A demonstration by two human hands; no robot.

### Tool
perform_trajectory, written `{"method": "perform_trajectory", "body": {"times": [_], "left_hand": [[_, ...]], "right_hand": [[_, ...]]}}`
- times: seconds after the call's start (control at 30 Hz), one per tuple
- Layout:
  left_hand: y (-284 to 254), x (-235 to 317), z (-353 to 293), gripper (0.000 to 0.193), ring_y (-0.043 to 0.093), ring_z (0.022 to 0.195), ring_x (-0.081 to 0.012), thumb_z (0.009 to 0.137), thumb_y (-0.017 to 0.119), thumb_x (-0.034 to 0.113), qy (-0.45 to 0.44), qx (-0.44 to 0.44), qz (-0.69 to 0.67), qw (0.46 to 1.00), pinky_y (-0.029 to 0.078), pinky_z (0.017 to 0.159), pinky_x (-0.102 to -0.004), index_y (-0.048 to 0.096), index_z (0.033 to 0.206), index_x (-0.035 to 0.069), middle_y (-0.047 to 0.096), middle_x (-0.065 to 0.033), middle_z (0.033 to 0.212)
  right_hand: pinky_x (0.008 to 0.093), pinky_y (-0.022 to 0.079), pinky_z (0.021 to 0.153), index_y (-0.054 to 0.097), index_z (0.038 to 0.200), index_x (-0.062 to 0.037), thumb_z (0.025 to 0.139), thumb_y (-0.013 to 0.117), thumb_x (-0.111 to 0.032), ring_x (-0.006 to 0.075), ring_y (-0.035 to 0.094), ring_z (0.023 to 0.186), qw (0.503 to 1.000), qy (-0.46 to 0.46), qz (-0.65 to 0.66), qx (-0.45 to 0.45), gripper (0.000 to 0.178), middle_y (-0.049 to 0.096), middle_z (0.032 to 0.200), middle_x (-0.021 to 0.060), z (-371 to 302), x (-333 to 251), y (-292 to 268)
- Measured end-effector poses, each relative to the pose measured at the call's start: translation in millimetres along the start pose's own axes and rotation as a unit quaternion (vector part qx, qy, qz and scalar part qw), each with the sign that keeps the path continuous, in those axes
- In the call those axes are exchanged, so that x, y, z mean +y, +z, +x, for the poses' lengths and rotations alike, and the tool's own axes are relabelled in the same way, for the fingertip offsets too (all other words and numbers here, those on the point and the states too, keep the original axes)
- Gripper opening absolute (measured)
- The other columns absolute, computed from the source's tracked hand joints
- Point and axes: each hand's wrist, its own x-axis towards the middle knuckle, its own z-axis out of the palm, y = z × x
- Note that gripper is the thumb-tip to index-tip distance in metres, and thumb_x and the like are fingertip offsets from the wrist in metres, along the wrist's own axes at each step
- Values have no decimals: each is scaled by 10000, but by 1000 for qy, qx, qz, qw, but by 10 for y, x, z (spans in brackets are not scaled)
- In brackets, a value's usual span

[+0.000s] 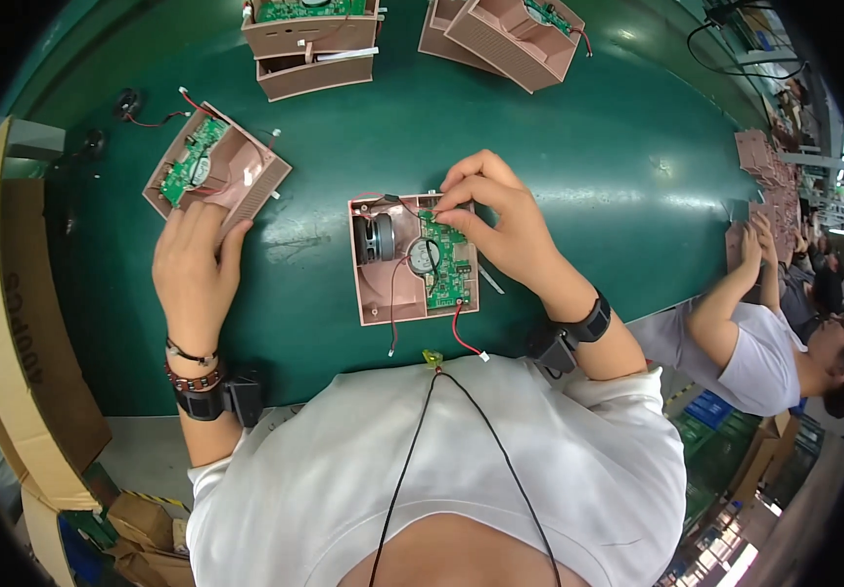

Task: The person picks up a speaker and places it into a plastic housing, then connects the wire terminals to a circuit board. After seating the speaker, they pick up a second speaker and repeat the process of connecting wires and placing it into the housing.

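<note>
In front of me an open pink speaker housing [363,311] lies on the table. Inside it are a round black speaker [375,239] and a green circuit board [451,269] with a round metal part. My right hand [505,220] pinches the end of a thin dark wire [400,203] at the board's upper edge; its fingertips hide the plug. Further left, my left hand [195,259] grips the near edge of a second pink housing [257,186], fingers over the rim and thumb alongside. That housing holds another green board [197,157].
Stacked pink housings [312,76] and more tilted ones [515,49] stand at the far edge. Small black speakers [128,104] lie far left, near a cardboard box [35,313]. A co-worker [745,342] handles pink parts [759,161] at the right.
</note>
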Motion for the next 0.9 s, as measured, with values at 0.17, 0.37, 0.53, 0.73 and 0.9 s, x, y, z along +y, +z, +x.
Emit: {"method": "perform_trajectory", "body": {"times": [0.17,0.37,0.53,0.73,0.9], "left_hand": [[-3,10,13,175,518,732,-278,789,708,137,-8,-6,-36,999,426,643,-369,586,870,41,562,-67,810],[-7,-5,13,171,519,755,-274,790,705,135,-10,-11,-51,999,428,648,-365,599,883,40,568,-65,829],[-5,1,0,169,519,768,-275,791,703,132,-9,-7,-50,999,430,652,-367,599,886,39,567,-65,839],[-8,-6,13,170,517,771,-276,792,702,130,-6,-14,-49,999,431,655,-368,601,891,37,566,-69,841],[-13,1,10,172,516,773,-278,793,701,129,-3,-10,-49,999,433,659,-368,599,891,32,565,-74,843]], "right_hand": [[305,451,793,655,843,-28,764,695,26,195,549,929,1000,2,-3,-14,104,549,1014,64,47,-23,20],[310,455,770,656,839,-31,758,681,45,204,548,924,999,-26,-35,-20,114,539,1029,75,70,-31,5],[307,451,768,656,834,-35,762,674,47,208,543,917,995,-60,-77,-33,111,531,1040,83,105,-42,-36],[301,434,789,651,835,-40,777,668,38,200,532,903,990,-89,-103,-36,99,522,1064,87,115,-37,-54],[287,423,801,635,860,-32,805,660,16,173,523,911,997,14,65,-43,77,518,1076,86,73,-38,-82]]}}
